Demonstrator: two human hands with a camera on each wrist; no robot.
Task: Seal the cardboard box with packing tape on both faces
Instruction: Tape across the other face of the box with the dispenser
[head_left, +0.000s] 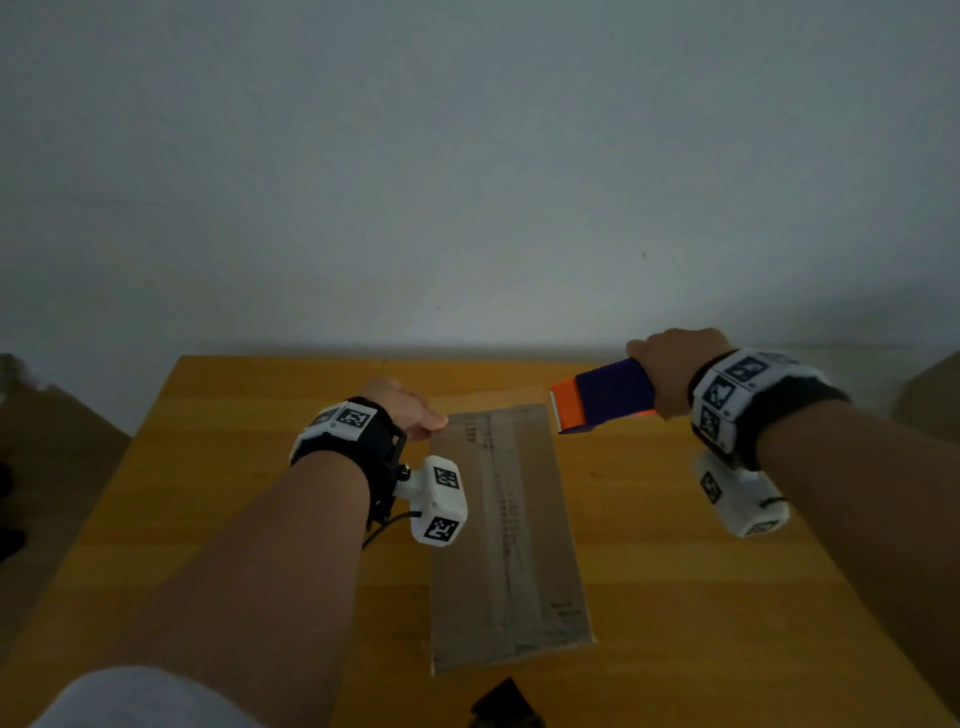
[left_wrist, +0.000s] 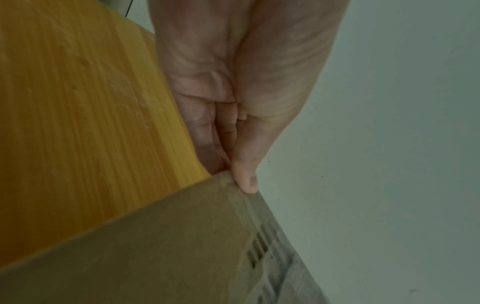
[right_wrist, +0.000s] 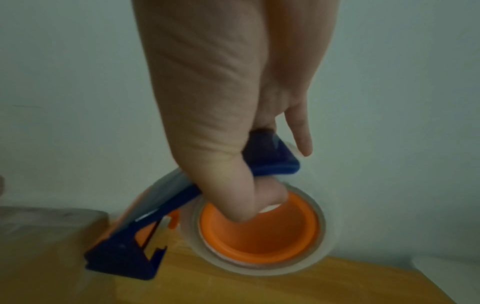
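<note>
**Box on table, tape dispenser at far corner**

Box (head_left: 506, 530) lies flat on table (head_left: 675, 571). Left hand (head_left: 402, 408) pinches box's far left corner. Right hand (head_left: 670, 366) grips tape dispenser (head_left: 602, 397) just beside box's far right corner, thumb in the roll's core.

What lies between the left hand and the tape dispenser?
In the head view, only the far end of the cardboard box lies between the left hand and the tape dispenser.

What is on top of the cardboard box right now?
A strip of clear tape runs lengthwise down the cardboard box, over printed marks. The left hand pinches its far left corner. The box's underside and contents are hidden; the tape dispenser is beside it, not on it.
</note>
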